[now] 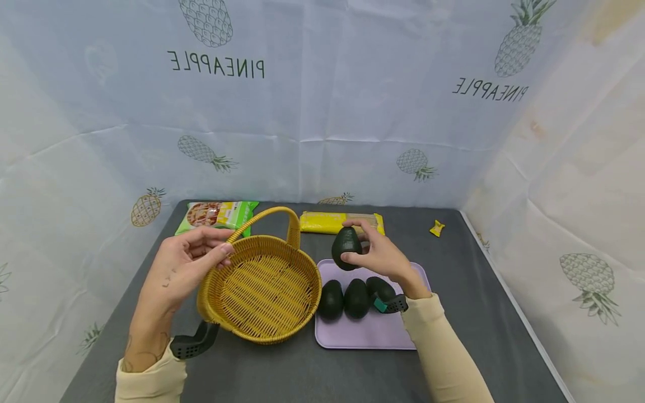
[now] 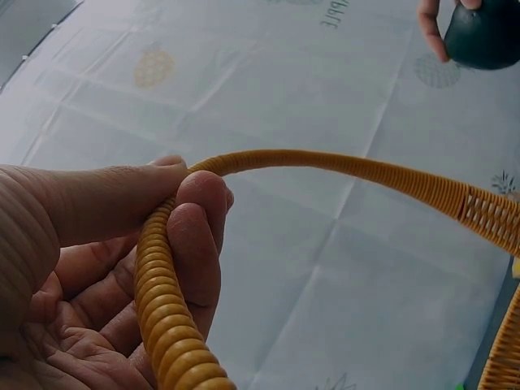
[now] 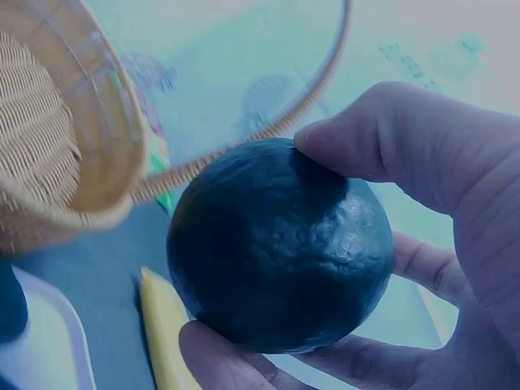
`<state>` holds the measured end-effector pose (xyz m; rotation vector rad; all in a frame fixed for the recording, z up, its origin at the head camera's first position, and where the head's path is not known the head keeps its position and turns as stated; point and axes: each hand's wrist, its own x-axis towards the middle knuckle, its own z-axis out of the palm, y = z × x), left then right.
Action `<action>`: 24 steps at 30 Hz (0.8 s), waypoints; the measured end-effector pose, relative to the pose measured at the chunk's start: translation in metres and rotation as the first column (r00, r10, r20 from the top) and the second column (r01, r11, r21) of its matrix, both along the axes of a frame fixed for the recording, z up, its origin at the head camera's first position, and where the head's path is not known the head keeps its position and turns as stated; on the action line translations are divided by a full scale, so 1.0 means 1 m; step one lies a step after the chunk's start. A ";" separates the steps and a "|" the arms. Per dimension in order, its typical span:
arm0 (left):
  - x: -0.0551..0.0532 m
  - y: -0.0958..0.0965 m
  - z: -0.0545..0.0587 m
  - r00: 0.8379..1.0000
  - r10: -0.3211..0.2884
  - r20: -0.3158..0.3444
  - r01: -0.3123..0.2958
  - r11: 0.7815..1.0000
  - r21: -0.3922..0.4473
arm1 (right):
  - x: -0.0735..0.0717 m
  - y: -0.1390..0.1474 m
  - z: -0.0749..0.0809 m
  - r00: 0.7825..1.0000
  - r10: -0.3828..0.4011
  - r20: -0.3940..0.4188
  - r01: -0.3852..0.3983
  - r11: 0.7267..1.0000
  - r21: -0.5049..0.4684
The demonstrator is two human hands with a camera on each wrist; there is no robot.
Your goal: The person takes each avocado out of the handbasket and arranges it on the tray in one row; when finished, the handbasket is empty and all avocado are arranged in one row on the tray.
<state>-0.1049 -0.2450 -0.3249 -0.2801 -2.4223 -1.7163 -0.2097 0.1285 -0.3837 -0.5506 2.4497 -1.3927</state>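
Note:
My left hand (image 1: 183, 263) pinches the handle (image 2: 175, 301) of a yellow-brown wicker basket (image 1: 262, 336) between thumb and fingers. Nothing lies inside the basket in the head view. My right hand (image 1: 380, 254) grips a dark green avocado (image 1: 346, 246) and holds it up above the far edge of a lilac tray (image 1: 368, 338). In the right wrist view the avocado (image 3: 280, 244) sits between thumb and fingers, apart from the basket. Three more avocados (image 1: 356, 299) lie in a row on the tray, the rightmost partly hidden by the right wrist.
Behind the basket lies a green snack bag (image 1: 216, 215). A yellow packet of noodle-like sticks (image 1: 322, 222) lies at the back middle. Farther right is a small yellow wrapped piece (image 1: 436, 228). Pineapple-print cloth (image 1: 353, 112) surrounds the dark table (image 1: 478, 336).

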 end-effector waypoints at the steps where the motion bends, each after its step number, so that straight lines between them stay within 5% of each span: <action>1: 0.000 0.000 0.000 1.000 0.000 -0.001 -0.001 1.000 0.000 | 0.000 0.005 0.000 1.000 -0.005 0.002 0.005 1.000 -0.003; 15: 0.000 0.000 0.000 1.000 -0.007 -0.019 0.007 1.000 0.007 | -0.001 0.078 -0.008 0.993 -0.118 0.029 0.115 0.990 0.085; 24: -0.001 0.000 0.000 0.999 -0.010 -0.031 0.010 1.000 -0.003 | 0.008 0.111 -0.031 0.986 -0.156 0.058 0.145 0.975 0.166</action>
